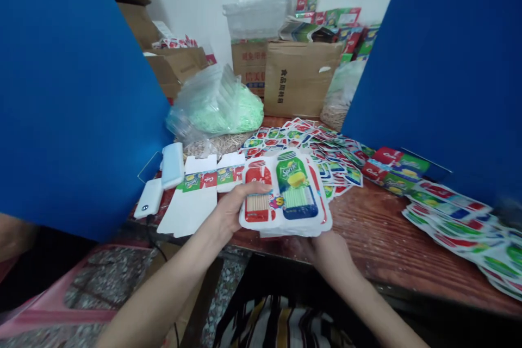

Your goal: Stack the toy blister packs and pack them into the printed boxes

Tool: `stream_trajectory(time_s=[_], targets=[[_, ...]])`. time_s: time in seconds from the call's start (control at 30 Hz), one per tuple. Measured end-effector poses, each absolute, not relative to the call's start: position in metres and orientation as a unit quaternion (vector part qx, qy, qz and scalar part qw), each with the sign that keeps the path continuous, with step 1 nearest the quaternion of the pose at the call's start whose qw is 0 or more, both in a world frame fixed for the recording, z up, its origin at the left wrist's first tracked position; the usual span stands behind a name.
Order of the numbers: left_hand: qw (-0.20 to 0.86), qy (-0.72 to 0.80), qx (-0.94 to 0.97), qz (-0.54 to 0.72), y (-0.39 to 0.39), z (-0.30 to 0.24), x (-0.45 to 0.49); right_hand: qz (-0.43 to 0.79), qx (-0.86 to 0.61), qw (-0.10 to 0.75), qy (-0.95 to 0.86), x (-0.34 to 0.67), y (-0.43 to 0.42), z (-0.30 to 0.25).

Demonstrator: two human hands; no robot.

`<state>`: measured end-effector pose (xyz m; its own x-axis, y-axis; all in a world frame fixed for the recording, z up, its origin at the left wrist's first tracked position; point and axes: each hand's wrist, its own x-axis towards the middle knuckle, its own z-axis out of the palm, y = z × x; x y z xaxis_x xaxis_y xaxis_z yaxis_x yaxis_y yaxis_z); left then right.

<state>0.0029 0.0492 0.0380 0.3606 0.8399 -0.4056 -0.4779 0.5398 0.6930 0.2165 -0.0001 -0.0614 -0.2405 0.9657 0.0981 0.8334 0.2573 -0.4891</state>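
Note:
My left hand (pixel 234 204) is closed on a small stack of printed packets (pixel 297 187), its thumb lying across the top one. The upper packet pictures a red cola jar and a green Sprite jar with stick shapes inside. At the lower right edge of the stack is my right hand (pixel 330 253); its fingers are hidden beneath the packets and partly blurred, so I cannot tell whether they grip. Just beyond my left hand lie flat white cartons (pixel 198 196) with a cola and Sprite band. Behind the stack spreads a pile of similar packets (pixel 338 157).
More packets (pixel 468 228) lie in a fanned row along the right. Two white devices (pixel 149 198) sit at the left edge. A clear bag of green sticks (pixel 228 106) and cardboard boxes (pixel 304 79) stand behind. Blue panels (pixel 73 92) flank the wooden table (pixel 375 234).

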Motion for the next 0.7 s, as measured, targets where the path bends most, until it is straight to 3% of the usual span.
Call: stream_trajectory(time_s=[0.07, 0.13, 0.27, 0.43, 0.7], targets=[[0.8, 0.376, 0.241, 0.401, 0.053, 0.027, 0.02, 0.3, -0.585, 0.354, -0.665, 0.237, 0.01, -0.051], [0.8, 0.373, 0.244, 0.402, 0.059, 0.016, 0.03, 0.46, -0.547, 0.45, -0.535, 0.249, 0.024, -0.036], [0.779, 0.362, 0.259, 0.442, 0.071, 0.003, 0.032, 0.664, -0.447, 0.431, -0.416, 0.245, 0.053, -0.005], [0.716, 0.439, 0.258, 0.478, 0.077, -0.006, 0.026, 0.624, -0.472, 0.376, -0.496, 0.223, 0.075, 0.012], [0.682, 0.506, 0.292, 0.439, 0.076, -0.016, 0.022, 0.512, -0.493, 0.295, -0.638, 0.218, 0.094, -0.019]])
